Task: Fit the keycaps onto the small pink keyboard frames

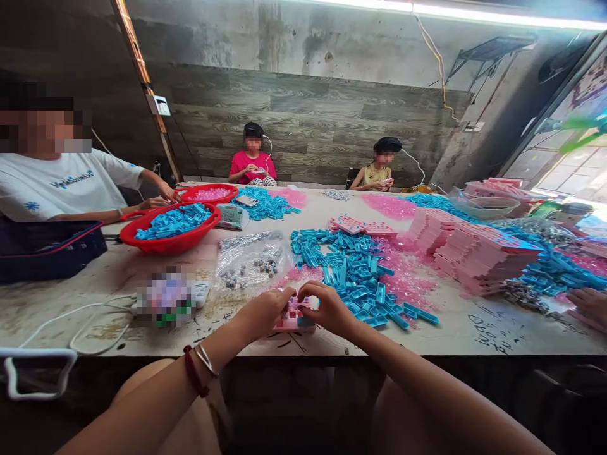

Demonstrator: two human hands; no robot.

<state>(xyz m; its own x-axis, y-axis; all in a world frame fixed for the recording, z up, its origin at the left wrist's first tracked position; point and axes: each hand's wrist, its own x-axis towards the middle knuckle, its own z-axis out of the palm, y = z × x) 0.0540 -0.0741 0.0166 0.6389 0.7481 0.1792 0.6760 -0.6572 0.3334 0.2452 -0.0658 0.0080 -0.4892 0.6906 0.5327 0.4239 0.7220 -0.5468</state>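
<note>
A small pink plastic panel (288, 323) with square openings lies at the table's front, between my two hands. My left hand (263, 312) is closed on its left side, fingertips at the far edge. My right hand (327, 307) curls over the right side, thumb and fingers bent together in a pinch; whatever is between them is too small to make out. One blue piece (306, 321) shows at the panel's near right corner. Just beyond my hands spread a heap of blue plastic pieces (348, 268) and loose clear-pink bits (403, 281).
Stacked pink panels (484, 259) stand to the right. A plastic bag (253, 262) with small metal parts lies ahead-left, near a red basket (165, 243) of blue pieces. Cables (78, 309) run across the left. Co-workers sit at left and far side; another person's hand (590, 303) is at right.
</note>
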